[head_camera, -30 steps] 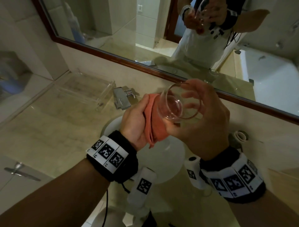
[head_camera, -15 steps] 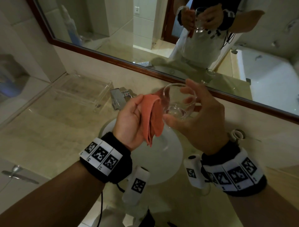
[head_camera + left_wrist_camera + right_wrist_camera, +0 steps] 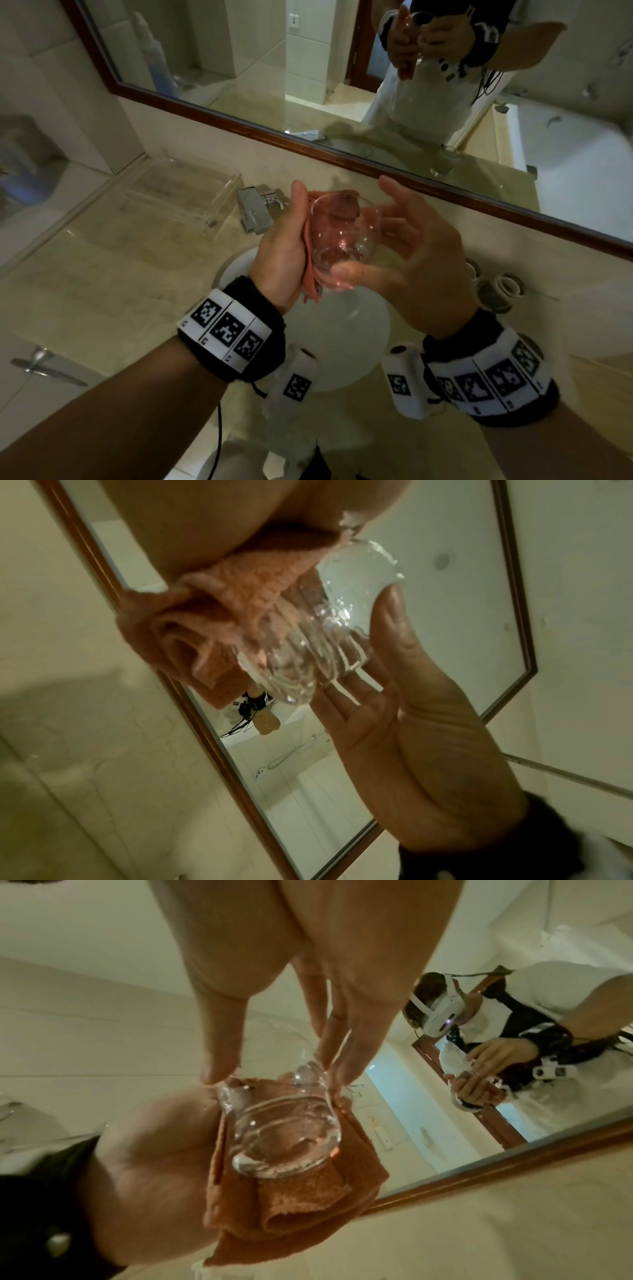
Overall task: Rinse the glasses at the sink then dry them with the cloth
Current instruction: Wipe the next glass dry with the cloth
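A clear stemless glass is held over the sink, between both hands. My left hand holds a folded orange cloth in its palm and presses it against the glass's left side. My right hand pinches the glass, with the thumb at its thick base and the fingers stretched along its far side. In the left wrist view the wet glass lies against the cloth. In the right wrist view the glass rests on the cloth in the left palm.
The white sink basin lies below the hands, with a chrome faucet behind it. A clear plastic tray stands on the counter at left. Small round items sit at right. The mirror runs along the back.
The cloth in my left hand has closed onto the glass's side. My right hand turned the glass more upright and its fingers stretched out.
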A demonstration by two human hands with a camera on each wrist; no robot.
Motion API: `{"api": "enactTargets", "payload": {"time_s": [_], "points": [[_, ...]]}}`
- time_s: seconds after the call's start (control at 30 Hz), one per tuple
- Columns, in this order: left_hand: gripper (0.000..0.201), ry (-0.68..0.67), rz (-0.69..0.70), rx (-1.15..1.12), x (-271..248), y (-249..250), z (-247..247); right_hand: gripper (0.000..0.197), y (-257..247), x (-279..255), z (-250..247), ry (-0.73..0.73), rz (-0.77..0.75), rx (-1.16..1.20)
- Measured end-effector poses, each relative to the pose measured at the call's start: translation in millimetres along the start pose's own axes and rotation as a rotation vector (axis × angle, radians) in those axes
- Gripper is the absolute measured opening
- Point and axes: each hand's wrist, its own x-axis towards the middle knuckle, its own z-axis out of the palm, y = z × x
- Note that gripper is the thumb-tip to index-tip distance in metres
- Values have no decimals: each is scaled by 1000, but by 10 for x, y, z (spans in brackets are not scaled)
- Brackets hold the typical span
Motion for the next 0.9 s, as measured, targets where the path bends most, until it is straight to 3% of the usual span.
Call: {"api": "enactTargets", "payload": {"time_s": [0.13,0.27,0.4,0.5,0.6,0.73,0.83,0.9], "points": [[80,117,70,103,13,26,33,82,-88,-34,91,156,2,-84],[78,173,189,208,20,81,75,58,-80,-50,183,200,-36,-111],[67,162,263,346,-6,114,109,69,-131,-28,235,210,-48,-90],[64,132,252,333,-20,151,108,63,-156,17,219,221,-36,-66],[68,84,206,247,-2,189,72,60,-118,64,166,108,33,84],[79,54,104,155,24,213,54,74,-58,120,75,-7,62,225],[77,22,92,87,5,238,116,77,-78,109,56,90,51,85],[75,36,123,114,10,233,131,63,-124,56,96,169,37,-5]]}}
